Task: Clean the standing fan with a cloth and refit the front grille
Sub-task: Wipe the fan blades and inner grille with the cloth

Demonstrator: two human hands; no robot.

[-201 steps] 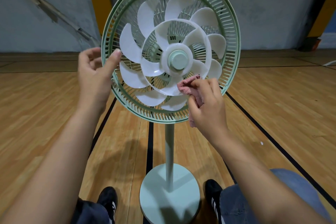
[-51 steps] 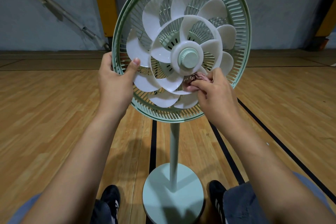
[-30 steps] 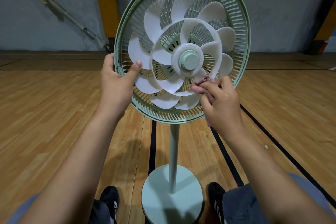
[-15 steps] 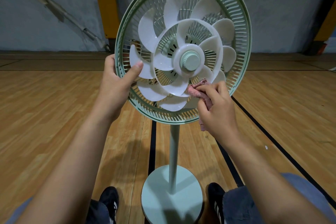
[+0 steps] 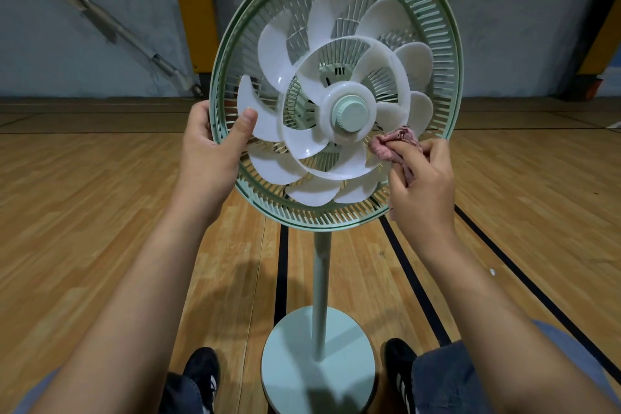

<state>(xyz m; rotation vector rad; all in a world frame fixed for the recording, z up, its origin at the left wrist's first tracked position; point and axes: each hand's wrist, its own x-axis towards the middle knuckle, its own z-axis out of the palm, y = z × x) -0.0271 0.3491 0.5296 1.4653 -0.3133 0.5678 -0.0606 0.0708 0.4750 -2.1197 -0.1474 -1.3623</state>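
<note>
Wood floor [image 5: 84,212] below; blades [image 5: 285,44] have turned, right hand [image 5: 423,191] pinching cloth [image 5: 391,143] on another blade, left hand [image 5: 208,158] gripping rim [image 5: 215,101]; wiping unfinished.

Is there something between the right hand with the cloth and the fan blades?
Nothing visible. The front grille is off, so the blades are exposed. The right hand holds the pink cloth right at a blade on the lower right.

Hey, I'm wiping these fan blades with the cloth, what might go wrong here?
The blades look free to turn, so one may swing against the left hand whose thumb lies on one. The pink cloth in the right hand might snag in the rear grille. Pushing hard could tip the fan on its base.
</note>
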